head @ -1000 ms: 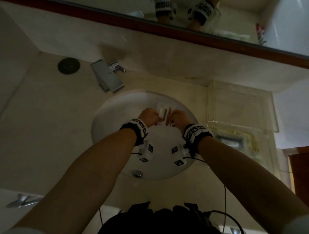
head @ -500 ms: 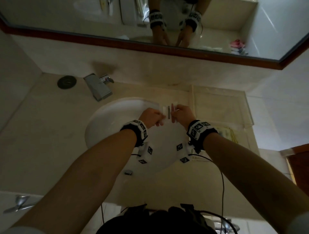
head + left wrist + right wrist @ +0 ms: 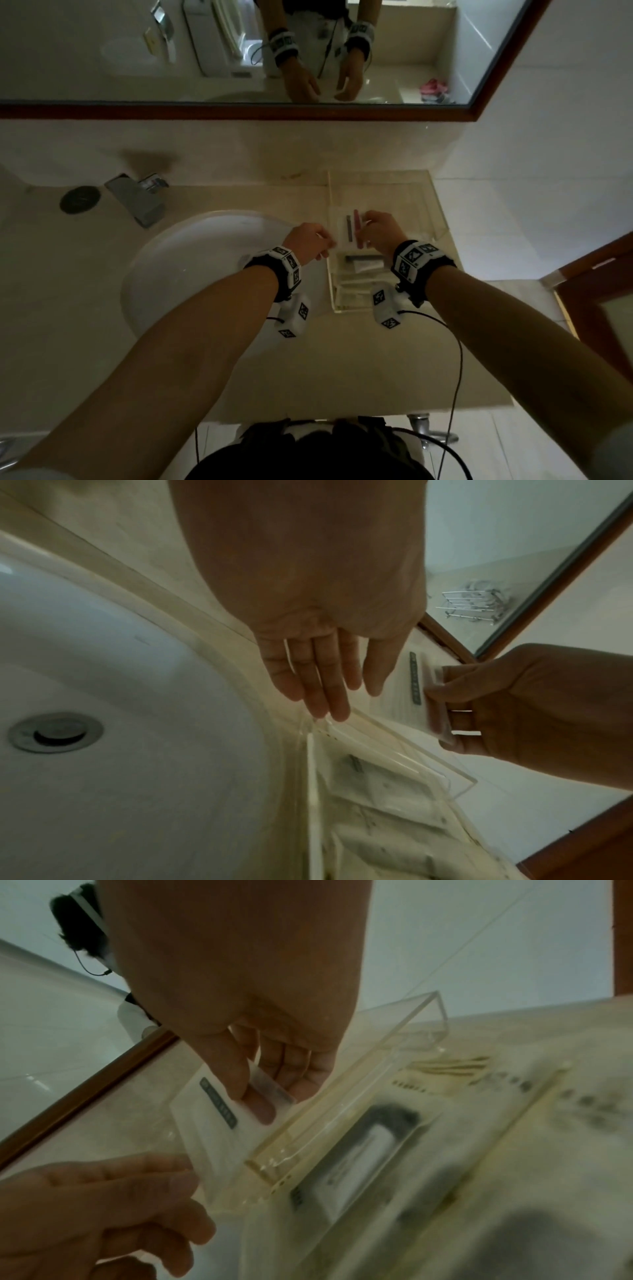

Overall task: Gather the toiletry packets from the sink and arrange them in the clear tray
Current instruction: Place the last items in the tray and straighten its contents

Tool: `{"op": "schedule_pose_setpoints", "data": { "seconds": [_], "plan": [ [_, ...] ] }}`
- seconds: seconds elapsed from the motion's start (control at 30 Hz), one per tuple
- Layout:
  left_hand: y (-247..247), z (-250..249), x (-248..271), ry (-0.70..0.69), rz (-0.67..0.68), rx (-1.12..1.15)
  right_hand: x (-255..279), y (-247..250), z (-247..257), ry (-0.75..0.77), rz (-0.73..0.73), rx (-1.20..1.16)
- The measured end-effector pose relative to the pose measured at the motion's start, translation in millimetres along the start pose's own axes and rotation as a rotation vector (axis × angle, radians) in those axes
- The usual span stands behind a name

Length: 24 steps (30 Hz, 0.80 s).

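My right hand (image 3: 371, 229) pinches a small stack of white toiletry packets (image 3: 350, 229) between thumb and fingers, held upright over the far part of the clear tray (image 3: 432, 209). The front packet (image 3: 219, 1123) carries a grey printed strip, and a thinner one sits behind it. Left of the tray, by its edge, my left hand (image 3: 317, 242) holds nothing, fingers (image 3: 325, 685) straight. Other packets (image 3: 363, 266) lie in the near part of the tray (image 3: 455, 784). What shows of the white sink (image 3: 205, 260) holds no packets.
The faucet (image 3: 137, 197) and a round black cap (image 3: 79, 199) sit behind the sink on the beige counter. The drain (image 3: 55, 732) shows in the left wrist view. A mirror with a brown frame (image 3: 239, 111) runs along the wall above. A wooden door (image 3: 599, 294) stands right.
Both hands moved right from over the sink to the clear tray. The left hand let go of the packets, and the right hand alone now holds them.
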<state>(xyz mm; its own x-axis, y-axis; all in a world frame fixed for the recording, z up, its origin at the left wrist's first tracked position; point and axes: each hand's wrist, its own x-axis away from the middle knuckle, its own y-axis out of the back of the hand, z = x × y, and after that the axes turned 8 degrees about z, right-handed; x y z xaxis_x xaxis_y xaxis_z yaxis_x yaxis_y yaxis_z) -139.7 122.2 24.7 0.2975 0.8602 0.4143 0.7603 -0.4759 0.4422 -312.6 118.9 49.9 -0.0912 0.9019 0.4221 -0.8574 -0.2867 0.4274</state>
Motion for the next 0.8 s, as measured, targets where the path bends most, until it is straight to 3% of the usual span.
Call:
{"op": "schedule_pose_setpoints", "data": {
  "seconds": [0.23, 0.5, 0.8],
  "plan": [
    [-44.0, -24.7, -9.7, -0.05, -0.03, -0.211, 14.5, 50.1, -36.8, -0.064, -0.076, -0.006],
    [-77.0, -48.2, -21.2, -0.043, -0.045, -0.288, 24.9, 88.1, -71.6, -0.139, -0.191, 0.059],
    [-105.5, -46.5, -32.1, -0.071, 0.074, -0.546, 14.8, 91.9, -92.7, -0.168, -0.11, 0.212]
  ]
}}
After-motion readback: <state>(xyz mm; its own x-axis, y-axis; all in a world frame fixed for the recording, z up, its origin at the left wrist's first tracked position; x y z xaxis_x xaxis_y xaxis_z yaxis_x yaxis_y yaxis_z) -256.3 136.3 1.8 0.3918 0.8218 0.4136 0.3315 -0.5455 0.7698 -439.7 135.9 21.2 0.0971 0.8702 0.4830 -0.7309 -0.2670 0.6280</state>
